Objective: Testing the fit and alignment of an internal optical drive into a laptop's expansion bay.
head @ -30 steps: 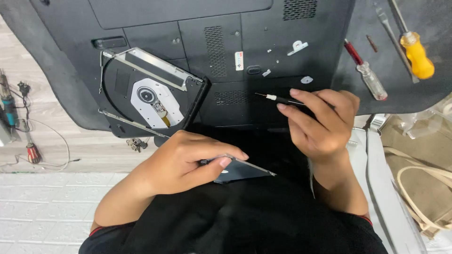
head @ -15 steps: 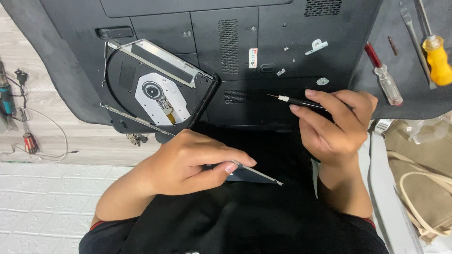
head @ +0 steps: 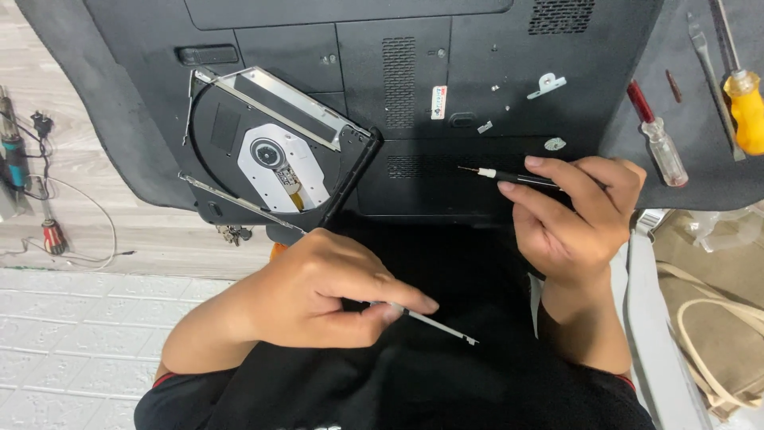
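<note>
**Bracket strip lifted clear, screwdriver parked above the laptop base**

Head view: over the last second the left hand [head: 318, 299] has slid a little to the right and drawn the thin grey metal strip [head: 434, 324] further out, so more of its length now pokes past the fingertips. The right hand [head: 577, 215] has barely shifted; its small black precision screwdriver [head: 509, 177] stays level, tip pointing left. By the look of it the strip is a loose part already off the machine, and the driver is idle for the moment rather than seated in a screw.

The left fingers are curled tight, thumb and forefinger pinching the strip near one end. The right fingers are closed around the screwdriver in a pen-like grip.

The strip hangs over the person's dark lap, well below the upturned black laptop [head: 446, 95]. The optical drive [head: 270, 155] lies skewed on the laptop's left part, its silver hub plate showing. 1 small white bracket [head: 546, 84] and a few tiny bits rest on the base near the driver tip. To the right lie 2 larger screwdrivers, a red-handled one [head: 656, 135] and a yellow-handled one [head: 744, 107].
</note>
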